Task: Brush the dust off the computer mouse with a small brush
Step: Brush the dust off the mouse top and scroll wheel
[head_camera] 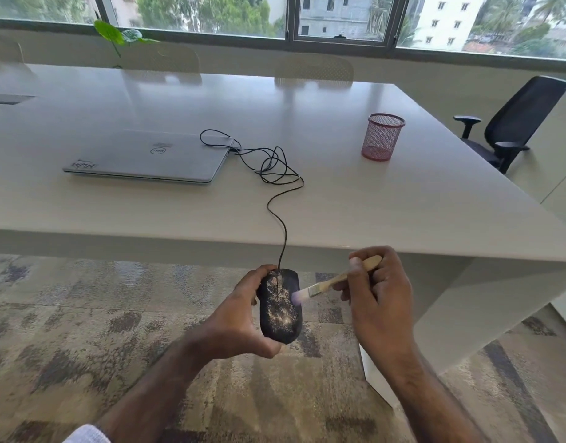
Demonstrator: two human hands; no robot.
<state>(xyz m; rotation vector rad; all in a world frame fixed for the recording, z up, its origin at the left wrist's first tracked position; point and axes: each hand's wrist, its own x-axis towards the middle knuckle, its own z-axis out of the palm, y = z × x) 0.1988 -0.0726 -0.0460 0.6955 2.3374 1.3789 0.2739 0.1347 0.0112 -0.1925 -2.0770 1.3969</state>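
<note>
- My left hand [240, 318] grips the mouse [280, 306] from its left side, low in the middle of the frame, held in the air over the carpet [67, 314] and in front of the counter [355, 199] edge.
- My right hand [375, 289] pinches the wooden handle of the brush [336, 279], with my thumb on top and the fingers curled round it.
- The mouse's long axis runs up and down the frame, cord end at the top; the cord [283, 219] climbs from there over the counter edge toward the laptop [147, 156] in the upper left.
- The brush lies across that axis, the handle up to the right and the bristles pointing down-left. The bristle tip touches the mouse's right edge, about halfway along its length.
- So the mouse lies just left of my right hand, and the brush hand is the one that has to travel; the left only steadies.
- Pale dust streaks down the middle of the mouse's back, thickest toward the lower end. I judge the task barely begun.
- Next I would sweep leftward across the back, then work down the length.
- A red mesh cup [382, 137] stands on the counter at upper right, well apart.
</note>
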